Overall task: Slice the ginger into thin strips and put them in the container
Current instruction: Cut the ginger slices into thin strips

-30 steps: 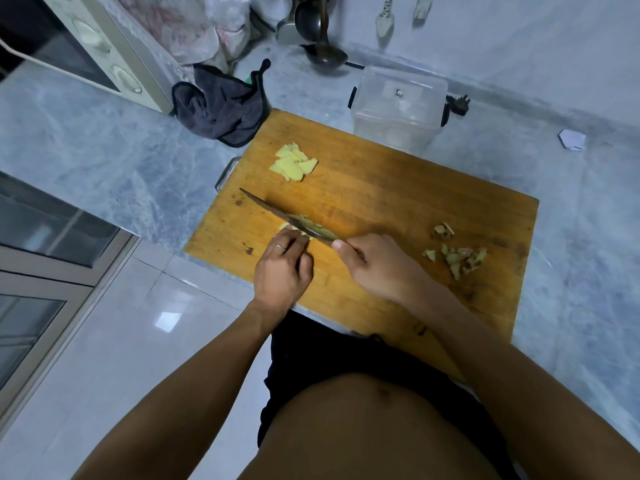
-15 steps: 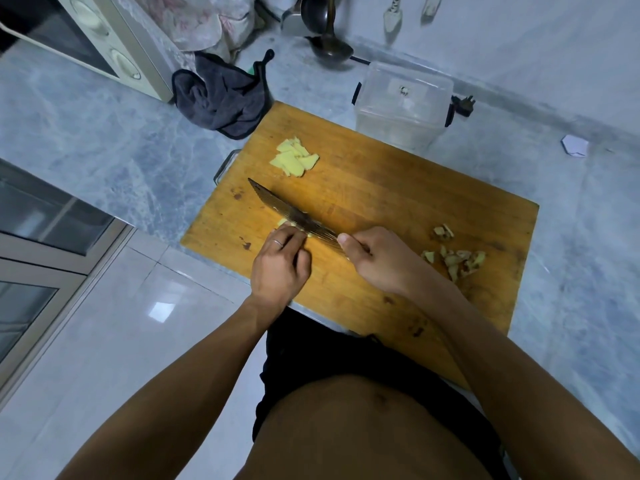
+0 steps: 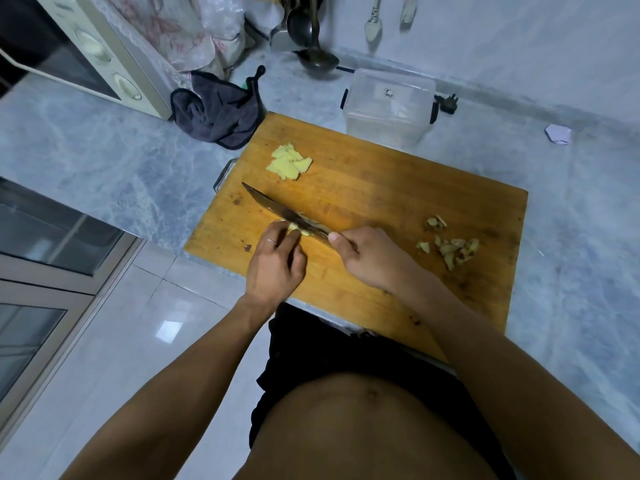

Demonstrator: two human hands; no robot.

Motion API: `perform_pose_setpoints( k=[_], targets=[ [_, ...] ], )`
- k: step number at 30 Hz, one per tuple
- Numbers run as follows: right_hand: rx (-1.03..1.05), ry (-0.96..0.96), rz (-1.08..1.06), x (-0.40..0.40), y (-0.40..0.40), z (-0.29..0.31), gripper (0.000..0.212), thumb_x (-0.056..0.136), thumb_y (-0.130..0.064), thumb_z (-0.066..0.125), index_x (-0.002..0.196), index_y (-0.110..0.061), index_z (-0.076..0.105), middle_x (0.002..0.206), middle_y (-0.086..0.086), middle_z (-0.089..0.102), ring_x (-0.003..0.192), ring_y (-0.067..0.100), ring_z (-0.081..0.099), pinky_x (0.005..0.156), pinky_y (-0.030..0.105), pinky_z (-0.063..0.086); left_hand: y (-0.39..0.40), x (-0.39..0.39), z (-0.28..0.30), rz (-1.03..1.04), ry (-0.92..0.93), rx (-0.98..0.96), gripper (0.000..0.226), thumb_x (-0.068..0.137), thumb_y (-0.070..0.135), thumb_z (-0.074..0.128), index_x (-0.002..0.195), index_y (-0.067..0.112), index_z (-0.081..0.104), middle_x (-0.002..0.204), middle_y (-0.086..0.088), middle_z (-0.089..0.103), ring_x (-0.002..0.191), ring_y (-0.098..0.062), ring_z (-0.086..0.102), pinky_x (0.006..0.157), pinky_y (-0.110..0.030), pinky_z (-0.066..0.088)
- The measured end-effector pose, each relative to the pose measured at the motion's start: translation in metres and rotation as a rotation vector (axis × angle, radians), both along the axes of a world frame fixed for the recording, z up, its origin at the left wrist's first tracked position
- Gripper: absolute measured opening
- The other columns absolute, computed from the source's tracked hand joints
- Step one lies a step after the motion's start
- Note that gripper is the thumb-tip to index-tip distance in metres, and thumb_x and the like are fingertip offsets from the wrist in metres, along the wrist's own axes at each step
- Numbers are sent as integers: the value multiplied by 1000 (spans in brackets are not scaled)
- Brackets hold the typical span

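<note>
Since a moment ago our knife edged toward our left hand pinning pale ginger on the cutting board, right hand gripping the handle, lidded clear container behind the board, contents not discernible, yellow ginger slices at the board's far left.

Board centre and upper right bare wood, open path up to container at frame top centre. Slices block upper-left board corner, peel right side. Knife lies diagonally across lower left. Cloth beside board's top-left corner.
</note>
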State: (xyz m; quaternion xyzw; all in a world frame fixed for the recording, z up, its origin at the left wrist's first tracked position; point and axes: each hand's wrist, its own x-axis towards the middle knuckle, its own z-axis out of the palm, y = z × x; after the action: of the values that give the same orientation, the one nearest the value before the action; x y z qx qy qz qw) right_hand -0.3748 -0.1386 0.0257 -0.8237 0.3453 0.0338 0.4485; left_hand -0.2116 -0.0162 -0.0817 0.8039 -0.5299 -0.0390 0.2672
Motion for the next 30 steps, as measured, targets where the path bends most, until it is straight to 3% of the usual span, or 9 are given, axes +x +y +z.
perform_pose_setpoints(
  k=[12,19,26,30],
  targets=[
    [-18,23,44,-3,-2,7,50,105,-46,38,65,-14,39,61,7,40,56,22,40,55,33,28,3,3,3,-44,-51,17,34,95,22,52,122,6,64,130,-14,55,111,-32,59,75,-36,54],
    [-136,29,86,-6,10,15,50,105,-45,35,67,-13,42,59,7,41,57,29,45,52,36,25,2,3,4,-49,-5,20,40,97,26,42,125,9,64,125,-12,57,107,-31,58,74,-35,52],
    [-114,21,79,-3,12,16,51,105,-46,35,64,-17,41,57,4,40,52,25,41,52,35,27,2,-1,5,33,15,-6,41,92,26,44,120,11,69,128,-11,58,105,-31,63,64,-33,51],
    [-136,52,73,0,15,13,49,104,-49,33,65,-20,40,63,6,45,64,27,50,51,34,30,1,-4,9,53,24,-10,40,89,24,45,118,14,71,125,-11,59,101,-31,64,62,-31,50]
  ],
)
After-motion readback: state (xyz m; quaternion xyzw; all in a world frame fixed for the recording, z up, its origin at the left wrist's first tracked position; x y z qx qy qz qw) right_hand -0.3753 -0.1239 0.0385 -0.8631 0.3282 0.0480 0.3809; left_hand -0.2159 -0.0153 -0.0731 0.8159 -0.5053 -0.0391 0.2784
